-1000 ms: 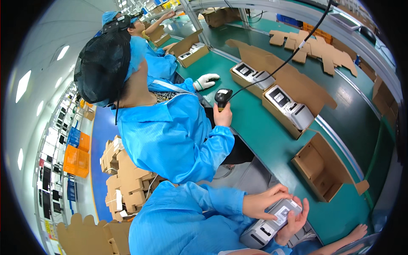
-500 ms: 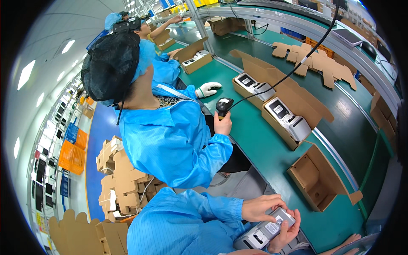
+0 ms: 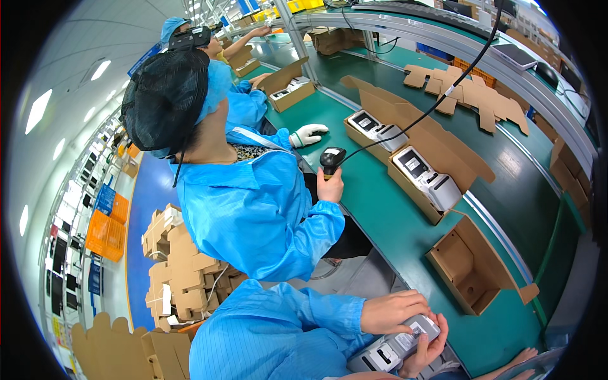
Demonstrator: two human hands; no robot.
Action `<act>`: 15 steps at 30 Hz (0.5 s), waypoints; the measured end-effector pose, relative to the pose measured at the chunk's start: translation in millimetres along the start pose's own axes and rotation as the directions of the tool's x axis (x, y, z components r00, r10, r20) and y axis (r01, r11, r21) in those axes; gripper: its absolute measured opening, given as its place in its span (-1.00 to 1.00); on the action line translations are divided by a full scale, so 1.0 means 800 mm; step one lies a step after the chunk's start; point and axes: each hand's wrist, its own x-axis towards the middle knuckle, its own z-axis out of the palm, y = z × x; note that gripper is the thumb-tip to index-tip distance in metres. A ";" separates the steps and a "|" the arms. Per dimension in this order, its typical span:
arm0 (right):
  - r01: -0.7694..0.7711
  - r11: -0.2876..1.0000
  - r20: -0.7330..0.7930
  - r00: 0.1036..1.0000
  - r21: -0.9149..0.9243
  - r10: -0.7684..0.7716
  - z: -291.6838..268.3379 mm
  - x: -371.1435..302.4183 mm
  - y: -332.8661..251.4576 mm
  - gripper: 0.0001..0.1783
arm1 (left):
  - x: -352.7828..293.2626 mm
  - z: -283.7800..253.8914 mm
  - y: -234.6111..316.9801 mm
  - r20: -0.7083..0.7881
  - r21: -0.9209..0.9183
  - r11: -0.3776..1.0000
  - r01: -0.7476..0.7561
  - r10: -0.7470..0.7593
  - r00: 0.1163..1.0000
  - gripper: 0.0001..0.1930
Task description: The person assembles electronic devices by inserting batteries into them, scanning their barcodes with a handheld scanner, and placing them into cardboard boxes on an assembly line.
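Near the lower edge, I hold a grey boxy device (image 3: 373, 359) with white labels and a dark slot, tilted off the table's near edge. My left hand (image 3: 394, 312), coming out of a blue sleeve, is closed over its upper side, thumb by a small label (image 3: 418, 329) at the far end. Wrapped round that end from the other side is my right hand (image 3: 430, 349), its thumb pressed on the device close to the same label. The fingers partly cover the device. Just beyond my hands stands an open cardboard box (image 3: 457, 273) with nothing in it.
To my left, a co-worker in blue (image 3: 247, 209) holds a corded scanner (image 3: 330, 159); a gloved hand (image 3: 309, 135) rests on the green table (image 3: 373, 202). Two open boxes hold white devices (image 3: 425, 174). Flat cardboard (image 3: 472, 95) lies farther back. A bare forearm (image 3: 516, 364) shows lower right.
The view has shifted slightly. My left hand has moved a little over the device toward its far end, and its fingers sit closer to my right hand. The co-worker's scanner stays in place.
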 end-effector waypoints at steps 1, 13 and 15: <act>0.002 1.000 0.004 1.000 0.013 -0.002 -0.002 0.001 0.001 -0.33 | 0.003 -0.002 0.005 0.020 0.025 1.000 -0.009 0.008 1.000 -0.46; 0.033 0.992 -0.042 0.999 0.124 -0.028 -0.005 -0.002 0.015 -0.28 | 0.086 -0.037 -0.004 -0.301 -0.493 0.867 0.071 -0.247 0.921 -0.79; 0.059 0.989 -0.014 0.998 0.138 -0.058 -0.018 -0.004 0.026 -0.28 | 0.116 -0.014 -0.016 -0.248 -0.546 0.825 0.147 -0.327 0.912 -0.79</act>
